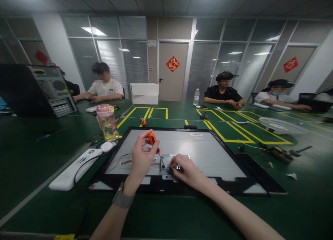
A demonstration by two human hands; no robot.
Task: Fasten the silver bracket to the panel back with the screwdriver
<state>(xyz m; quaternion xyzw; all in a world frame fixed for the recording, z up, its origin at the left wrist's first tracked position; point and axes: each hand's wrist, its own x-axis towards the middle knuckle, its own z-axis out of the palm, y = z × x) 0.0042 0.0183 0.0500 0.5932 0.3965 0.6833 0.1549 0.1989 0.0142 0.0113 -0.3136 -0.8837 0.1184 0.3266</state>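
A flat monitor panel [208, 149] with a black frame lies face down on the green table in front of me. My left hand [142, 156] is closed around an orange-handled screwdriver [153, 140], whose tip points down at a small circuit board [166, 163] near the panel's front edge. My right hand [186, 168] rests on the same board, fingers pinched on a small part I cannot make out. A watch sits on my left wrist.
A white power strip [74, 168] with a black cable lies left of the panel. A pink-lidded bottle [107, 122] and an open computer case [44, 89] stand further left. A fan grille [282, 125] lies right. Three people sit at the far side.
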